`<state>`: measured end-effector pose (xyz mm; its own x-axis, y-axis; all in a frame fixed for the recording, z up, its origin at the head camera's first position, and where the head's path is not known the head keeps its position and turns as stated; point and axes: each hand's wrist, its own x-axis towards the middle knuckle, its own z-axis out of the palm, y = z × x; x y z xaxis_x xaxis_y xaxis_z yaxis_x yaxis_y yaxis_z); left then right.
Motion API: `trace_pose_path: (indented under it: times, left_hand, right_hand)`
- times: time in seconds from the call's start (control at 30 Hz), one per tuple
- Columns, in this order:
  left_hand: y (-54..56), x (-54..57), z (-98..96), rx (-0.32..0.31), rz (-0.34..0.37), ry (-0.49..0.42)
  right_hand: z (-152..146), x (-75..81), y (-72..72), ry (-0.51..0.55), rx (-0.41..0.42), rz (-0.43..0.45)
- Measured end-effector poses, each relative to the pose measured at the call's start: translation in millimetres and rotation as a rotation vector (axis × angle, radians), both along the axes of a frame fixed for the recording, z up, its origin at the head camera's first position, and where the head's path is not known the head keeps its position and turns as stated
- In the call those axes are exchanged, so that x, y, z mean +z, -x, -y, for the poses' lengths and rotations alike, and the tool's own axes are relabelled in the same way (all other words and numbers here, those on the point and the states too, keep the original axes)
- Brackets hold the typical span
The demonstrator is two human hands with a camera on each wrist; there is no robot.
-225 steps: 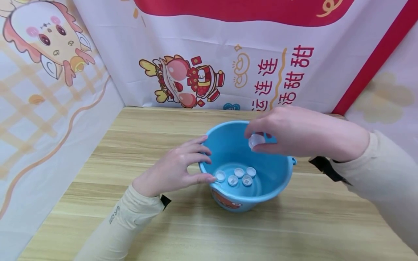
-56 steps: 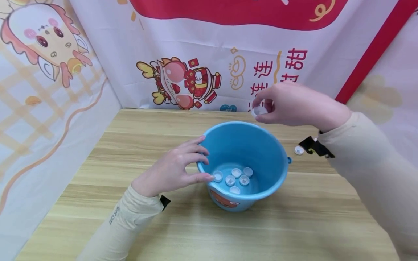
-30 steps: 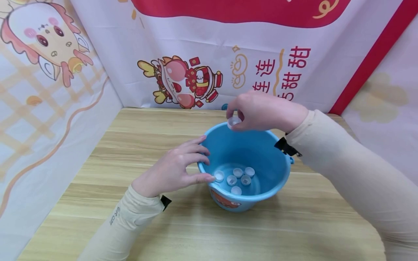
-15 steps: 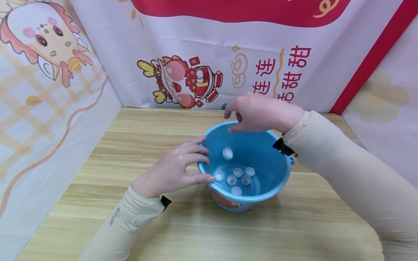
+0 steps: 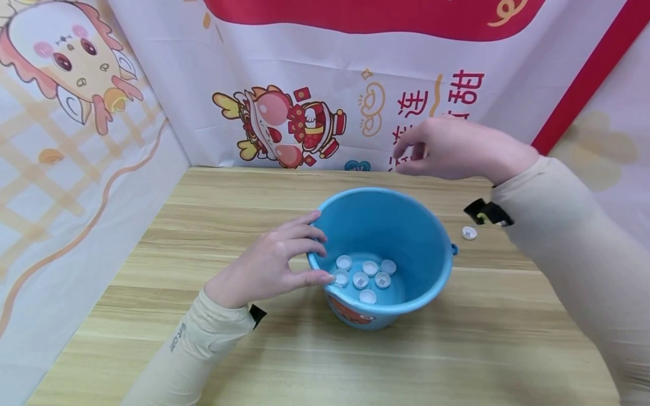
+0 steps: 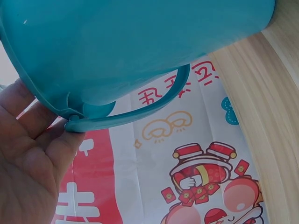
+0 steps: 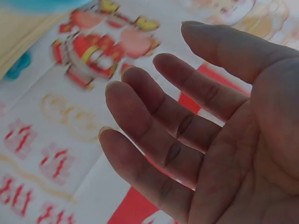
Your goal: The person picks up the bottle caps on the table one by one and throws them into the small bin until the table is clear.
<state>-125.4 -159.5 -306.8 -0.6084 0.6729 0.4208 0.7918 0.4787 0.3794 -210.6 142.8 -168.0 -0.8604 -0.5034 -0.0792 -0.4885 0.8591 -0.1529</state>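
A blue bucket [image 5: 437, 285] stands on the table, several white bottle caps [image 5: 369, 268] lying on its bottom. My left hand [image 5: 276, 256] holds the left rim, fingertips over the edge and thumb along the front. In the left wrist view that hand [image 6: 30, 151] is at the rim beside the handle [image 6: 135, 116]. Behind and above the bucket's right side, my right hand [image 5: 452, 149] holds nothing. The right wrist view shows this hand [image 7: 205, 126] with its fingers loosely bent and apart. One white bottle cap [image 5: 469, 232] lies on the table right of the bucket.
The wooden table [image 5: 228, 197] extends around the bucket. A printed cloth backdrop [image 5: 315, 62] hangs behind it, with another printed cloth [image 5: 147, 186] along the left side. My right forearm hides part of the table on the right.
My right hand brought a bottle cap over the bucket and dropped it in, then moved right and up, empty. Two more caps lie in the bucket than at first. My left hand stays put.
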Motion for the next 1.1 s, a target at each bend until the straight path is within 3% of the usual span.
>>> trace_pose_path:
  times: [0.13,0.27,0.47,0.63,0.73,0.9,1.1]
  left_hand:
    - [-0.2,0.8,-0.4,-0.002,-0.008,-0.001]
    - [-0.3,0.8,-0.6,-0.004,-0.010,0.000]
    - [-0.8,0.4,-0.8,0.006,-0.003,0.007]
    - [-0.3,0.6,-1.2,0.010,-0.010,0.017]
    - [-0.1,0.8,-1.6,0.011,-0.010,0.022]
    - [-0.3,1.0,-1.9,0.009,-0.009,0.022]
    - [-0.9,0.7,-2.1,0.009,-0.006,0.020]
  right_hand:
    - [-34.5,-11.2,13.7,0.005,-0.062,-0.007]
    - [-71.7,-35.3,27.4,0.019,-0.127,0.056]
    - [-125.7,-92.8,47.6,0.057,-0.211,0.218]
    - [-159.4,-140.6,55.8,-0.004,-0.261,0.327]
    - [-170.9,-162.4,55.6,-0.023,-0.271,0.372]
    - [-177.6,-185.7,53.2,0.007,-0.343,0.436]
    - [-177.9,-204.8,53.9,-0.003,-0.331,0.376]
